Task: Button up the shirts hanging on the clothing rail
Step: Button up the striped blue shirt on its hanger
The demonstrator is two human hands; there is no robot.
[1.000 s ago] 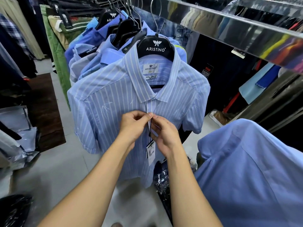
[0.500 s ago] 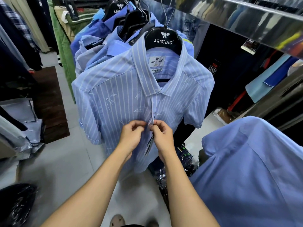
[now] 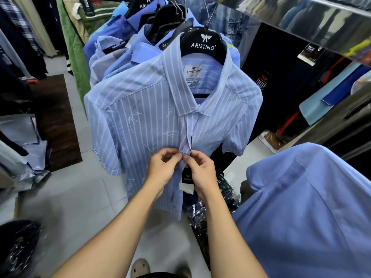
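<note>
pinching the placket at mid-chest, the left hand and right hand each grip one front edge of the striped shirt, thumbs nearly touching. a black tag dangles just below. the shirt hangs from a black hanger, frontmost on the crowded clothing rail.

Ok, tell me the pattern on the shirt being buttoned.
Light blue shirt, white vertical stripes; head view.
</note>
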